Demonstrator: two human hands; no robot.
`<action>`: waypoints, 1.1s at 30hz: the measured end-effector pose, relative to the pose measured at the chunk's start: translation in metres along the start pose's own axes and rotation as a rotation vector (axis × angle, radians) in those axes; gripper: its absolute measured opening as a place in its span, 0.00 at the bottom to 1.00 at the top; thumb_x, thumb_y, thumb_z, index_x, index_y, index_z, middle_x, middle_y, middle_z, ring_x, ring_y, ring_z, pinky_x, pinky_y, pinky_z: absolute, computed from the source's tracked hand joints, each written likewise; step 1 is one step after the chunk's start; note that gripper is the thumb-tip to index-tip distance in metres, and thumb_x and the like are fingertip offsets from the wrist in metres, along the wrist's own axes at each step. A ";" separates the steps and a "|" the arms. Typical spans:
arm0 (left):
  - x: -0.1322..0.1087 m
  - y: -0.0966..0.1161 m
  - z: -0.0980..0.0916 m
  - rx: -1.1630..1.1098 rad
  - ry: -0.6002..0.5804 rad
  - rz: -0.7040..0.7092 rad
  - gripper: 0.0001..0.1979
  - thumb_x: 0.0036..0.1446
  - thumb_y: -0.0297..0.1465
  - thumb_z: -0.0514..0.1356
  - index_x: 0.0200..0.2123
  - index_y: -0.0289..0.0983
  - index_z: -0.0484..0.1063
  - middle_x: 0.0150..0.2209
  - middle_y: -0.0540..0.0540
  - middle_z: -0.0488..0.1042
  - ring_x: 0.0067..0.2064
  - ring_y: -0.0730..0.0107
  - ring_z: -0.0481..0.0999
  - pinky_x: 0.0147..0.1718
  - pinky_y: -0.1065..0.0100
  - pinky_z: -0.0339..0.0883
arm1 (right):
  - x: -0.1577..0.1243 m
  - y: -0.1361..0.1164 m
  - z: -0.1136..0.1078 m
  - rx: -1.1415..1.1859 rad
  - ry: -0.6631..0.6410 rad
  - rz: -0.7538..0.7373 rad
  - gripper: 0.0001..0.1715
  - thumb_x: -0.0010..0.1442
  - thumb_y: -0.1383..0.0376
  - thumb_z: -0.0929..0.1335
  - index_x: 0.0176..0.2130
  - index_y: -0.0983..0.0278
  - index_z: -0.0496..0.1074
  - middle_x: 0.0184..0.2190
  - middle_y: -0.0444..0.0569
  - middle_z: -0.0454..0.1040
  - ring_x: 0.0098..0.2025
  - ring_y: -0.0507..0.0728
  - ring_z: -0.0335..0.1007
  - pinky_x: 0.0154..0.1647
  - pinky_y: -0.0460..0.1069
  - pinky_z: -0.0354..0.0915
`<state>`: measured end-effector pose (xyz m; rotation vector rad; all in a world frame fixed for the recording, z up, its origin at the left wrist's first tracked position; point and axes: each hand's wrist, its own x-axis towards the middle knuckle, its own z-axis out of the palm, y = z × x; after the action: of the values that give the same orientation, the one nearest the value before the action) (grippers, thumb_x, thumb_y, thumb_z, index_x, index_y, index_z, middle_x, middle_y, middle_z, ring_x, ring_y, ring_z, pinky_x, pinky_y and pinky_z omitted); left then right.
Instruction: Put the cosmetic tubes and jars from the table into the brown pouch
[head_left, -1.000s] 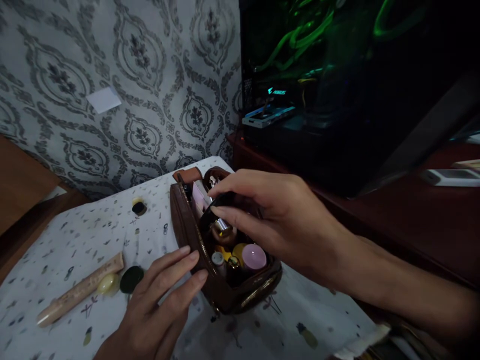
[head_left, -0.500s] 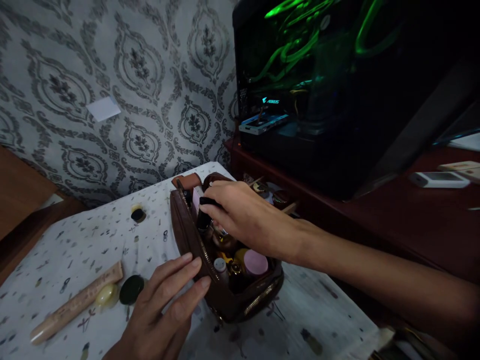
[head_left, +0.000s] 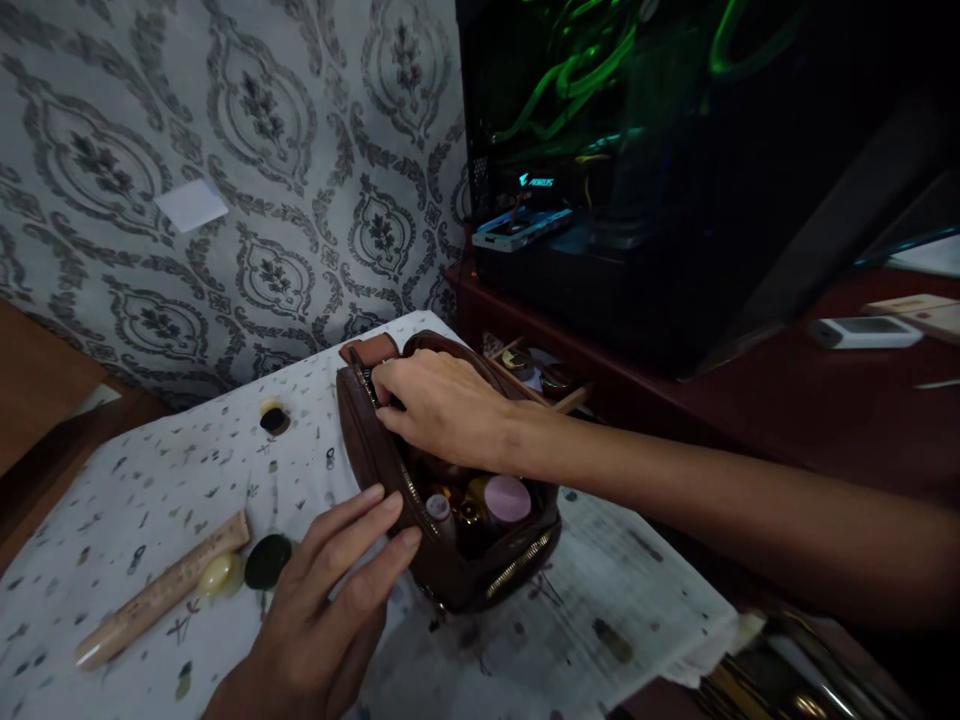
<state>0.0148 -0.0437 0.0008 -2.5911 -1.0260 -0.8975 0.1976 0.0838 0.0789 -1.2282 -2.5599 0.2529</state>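
Observation:
An open brown pouch (head_left: 379, 455) with a gold zip stands on a table under a patterned white cloth (head_left: 165, 470). Small jars and bottles fill it, among them a pink-lidded jar (head_left: 508, 499). My right hand (head_left: 439, 405) reaches into the far end of the pouch with its fingers curled down inside; what they grip is hidden. My left hand (head_left: 330, 600) rests on the cloth with fingers stretched out, its fingertips pressing the pouch's near side.
A beige tube (head_left: 161, 590), a pale yellow oval piece (head_left: 214, 575) and a dark round lid (head_left: 268, 561) lie left of the pouch. A small dark jar (head_left: 274, 418) sits further back. A lit computer case (head_left: 637, 170) stands on a dark red desk (head_left: 787, 410) at right.
My right hand has moved from above the pouch's middle, where it held a dark tube-like item, down into the pouch's far end. My left hand has stayed against the pouch's side.

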 end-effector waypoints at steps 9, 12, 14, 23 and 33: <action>0.003 0.000 -0.005 0.006 -0.042 0.027 0.28 0.61 0.14 0.55 0.62 0.35 0.66 0.61 0.38 0.70 0.66 0.56 0.66 0.61 0.56 0.69 | 0.005 0.014 0.002 0.189 0.010 -0.143 0.09 0.60 0.67 0.69 0.37 0.67 0.80 0.29 0.48 0.77 0.30 0.53 0.67 0.29 0.47 0.56; 0.005 0.000 -0.005 0.013 -0.047 0.024 0.26 0.60 0.13 0.55 0.60 0.33 0.67 0.61 0.37 0.69 0.66 0.55 0.66 0.61 0.56 0.68 | 0.008 0.016 0.005 0.195 0.039 -0.143 0.08 0.60 0.66 0.70 0.37 0.68 0.80 0.27 0.48 0.75 0.28 0.52 0.65 0.29 0.47 0.55; 0.006 0.001 -0.005 0.013 -0.055 0.019 0.24 0.60 0.13 0.55 0.58 0.32 0.69 0.61 0.36 0.68 0.67 0.55 0.65 0.62 0.57 0.67 | 0.010 0.016 0.008 0.175 0.049 -0.161 0.08 0.61 0.67 0.69 0.37 0.68 0.80 0.27 0.49 0.76 0.29 0.53 0.66 0.29 0.48 0.55; 0.010 0.001 -0.006 0.008 -0.090 0.024 0.19 0.66 0.19 0.50 0.59 0.31 0.65 0.60 0.34 0.71 0.71 0.59 0.58 0.64 0.57 0.67 | 0.016 0.015 0.013 0.145 0.027 -0.122 0.09 0.62 0.64 0.70 0.40 0.64 0.80 0.30 0.46 0.77 0.31 0.53 0.70 0.33 0.47 0.57; -0.024 -0.018 -0.011 0.090 -0.068 -0.117 0.19 0.68 0.21 0.51 0.60 0.31 0.62 0.61 0.30 0.69 0.66 0.57 0.67 0.58 0.58 0.72 | 0.017 0.028 0.023 0.270 0.123 -0.210 0.08 0.60 0.62 0.70 0.39 0.58 0.80 0.25 0.45 0.77 0.25 0.57 0.71 0.25 0.50 0.60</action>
<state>-0.0162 -0.0480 -0.0060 -2.5247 -1.2187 -0.7750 0.2004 0.1142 0.0523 -0.8449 -2.4274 0.4445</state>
